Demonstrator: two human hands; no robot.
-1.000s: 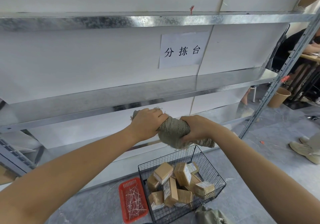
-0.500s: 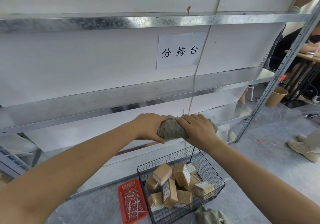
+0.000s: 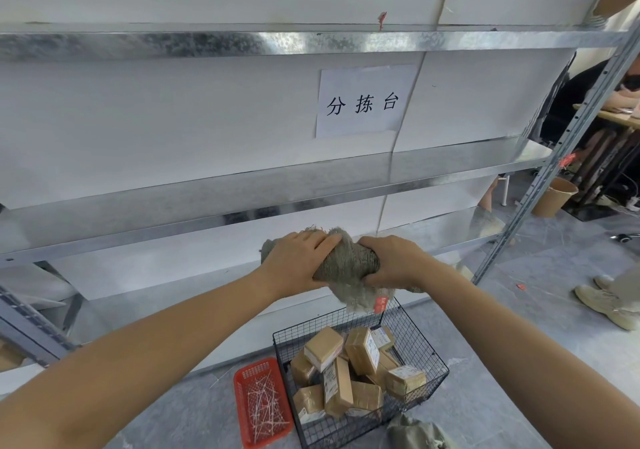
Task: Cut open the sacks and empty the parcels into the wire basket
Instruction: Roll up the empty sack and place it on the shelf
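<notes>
Both hands hold a crumpled grey-green burlap sack in the air in front of the lower shelf. My left hand grips its left end and my right hand grips its right end. A loose corner with a small red tag hangs down between them. Below on the floor stands a black wire basket with several brown taped parcels piled inside.
A red plastic tray of cut white ties lies left of the basket. Another green sack lies at the bottom edge. Metal shelving with a paper sign fills the wall ahead. Another person's shoes stand at right, beside a brown bin.
My hands have kept bunching the sack, shifting their grips along it. A loose corner with a red tag now hangs below my right hand.
</notes>
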